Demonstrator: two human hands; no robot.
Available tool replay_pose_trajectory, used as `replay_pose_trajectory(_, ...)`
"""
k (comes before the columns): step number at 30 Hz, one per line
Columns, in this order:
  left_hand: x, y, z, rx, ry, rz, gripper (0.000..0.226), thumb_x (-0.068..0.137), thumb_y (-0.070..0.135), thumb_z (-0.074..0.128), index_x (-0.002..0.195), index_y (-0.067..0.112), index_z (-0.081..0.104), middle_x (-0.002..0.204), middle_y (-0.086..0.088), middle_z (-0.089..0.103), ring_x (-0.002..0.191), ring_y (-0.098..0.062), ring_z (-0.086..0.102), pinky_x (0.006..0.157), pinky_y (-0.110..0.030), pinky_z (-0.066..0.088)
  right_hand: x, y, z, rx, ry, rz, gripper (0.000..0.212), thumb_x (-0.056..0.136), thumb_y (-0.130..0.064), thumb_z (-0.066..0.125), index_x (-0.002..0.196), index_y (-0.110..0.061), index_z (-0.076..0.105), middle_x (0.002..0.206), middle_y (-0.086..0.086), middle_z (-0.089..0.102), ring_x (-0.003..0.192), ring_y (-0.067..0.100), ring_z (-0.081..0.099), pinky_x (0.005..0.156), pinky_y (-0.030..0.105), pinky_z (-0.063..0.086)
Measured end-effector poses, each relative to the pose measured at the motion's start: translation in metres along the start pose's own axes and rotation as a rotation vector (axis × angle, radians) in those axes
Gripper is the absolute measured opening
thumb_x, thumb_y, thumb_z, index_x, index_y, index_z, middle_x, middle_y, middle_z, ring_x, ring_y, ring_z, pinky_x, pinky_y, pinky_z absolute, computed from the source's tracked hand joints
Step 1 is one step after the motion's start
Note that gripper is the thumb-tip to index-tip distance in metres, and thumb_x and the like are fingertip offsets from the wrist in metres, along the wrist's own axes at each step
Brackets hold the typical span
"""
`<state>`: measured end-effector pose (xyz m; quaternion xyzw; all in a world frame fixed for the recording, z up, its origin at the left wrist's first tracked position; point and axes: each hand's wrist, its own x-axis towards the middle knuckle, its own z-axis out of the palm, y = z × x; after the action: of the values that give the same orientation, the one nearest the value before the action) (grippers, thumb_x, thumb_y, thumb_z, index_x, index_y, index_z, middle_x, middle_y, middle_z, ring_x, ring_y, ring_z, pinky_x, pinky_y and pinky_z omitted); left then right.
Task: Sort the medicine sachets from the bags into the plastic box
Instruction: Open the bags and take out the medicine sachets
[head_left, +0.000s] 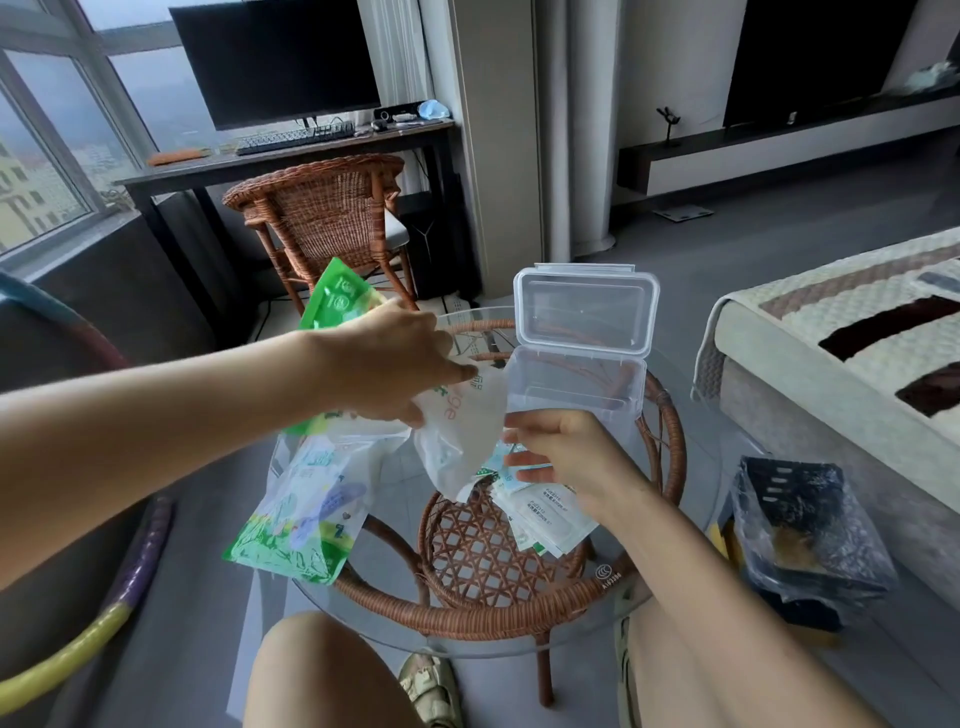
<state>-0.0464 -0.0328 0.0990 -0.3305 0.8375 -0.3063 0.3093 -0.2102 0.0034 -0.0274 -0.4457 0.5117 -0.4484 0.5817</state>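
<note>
Head view, listed from nearest outward.

1. My bare knees (311, 670), at 6 o'clock, closest to the lens, under the table edge.
2. Round glass-topped rattan table (467, 618), filling the centre of the view.
3. My right hand (566, 457), at about 4 o'clock from the table's centre. Fingers curled, thumb pressed toward them, closed on the lower edge of a white plastic bag (462, 441); just what else they pinch, I cannot tell.
4. My left hand (395, 364), at about 10 o'clock. Fingers bent down and closed on the top of the same white bag, holding it up above the glass.
5. Loose medicine sachets (545, 519), a small fanned pile on the glass just beneath my right hand, at about 5 o'clock.
6. Large green-and-white printed bag (301, 514), lying flat at 8 o'clock, overhanging the table rim.
7. Second green bag (337, 296), upright behind my left hand at 11 o'clock.
8. Clear plastic box (576, 384), at 1 o'clock, hinged lid standing open. Looks empty, as far as its clear walls let me judge.

Progress, as I judge it: early. One bag is being emptied and sachets lie out on the table, but none appear boxed. Remaining: move the pile into the box, then deal with the two green bags.
</note>
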Motion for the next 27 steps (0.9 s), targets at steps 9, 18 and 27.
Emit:
replay_pose_trajectory(9,0.022,0.007,-0.048,0.434,0.003,0.124,0.083,0.08,0.045,0.064,0.147,0.028,0.016,0.148,-0.01,0.031,0.139,-0.031,0.025,0.112,-0.064,0.006,-0.004,-0.01,-0.013,0.037,-0.019,0.099,0.027,0.097,-0.023,0.051,0.118,-0.007,0.057,0.102,0.014,0.066,0.084,0.022,0.067,0.075,0.036,0.056)
replay_pose_trajectory(18,0.036,0.03,-0.049,0.641,0.05,0.131,0.068,0.081,0.014,0.065,0.14,0.02,0.033,0.142,-0.014,0.04,0.135,-0.038,0.03,0.11,-0.066,0.005,0.002,-0.005,-0.014,0.174,0.101,0.132,0.018,0.088,-0.019,0.065,0.089,-0.001,0.062,0.075,0.014,0.069,0.064,0.022,0.066,0.067,0.032,0.058)
replay_pose_trajectory(27,0.03,0.03,-0.043,0.598,0.053,0.086,0.05,0.09,0.021,0.052,0.138,0.019,0.037,0.132,-0.011,0.048,0.13,-0.037,0.037,0.108,-0.069,0.006,0.012,-0.011,-0.01,0.233,-0.013,0.169,0.026,0.092,-0.01,0.057,0.113,0.005,0.056,0.088,0.018,0.067,0.066,0.021,0.067,0.05,0.024,0.057)
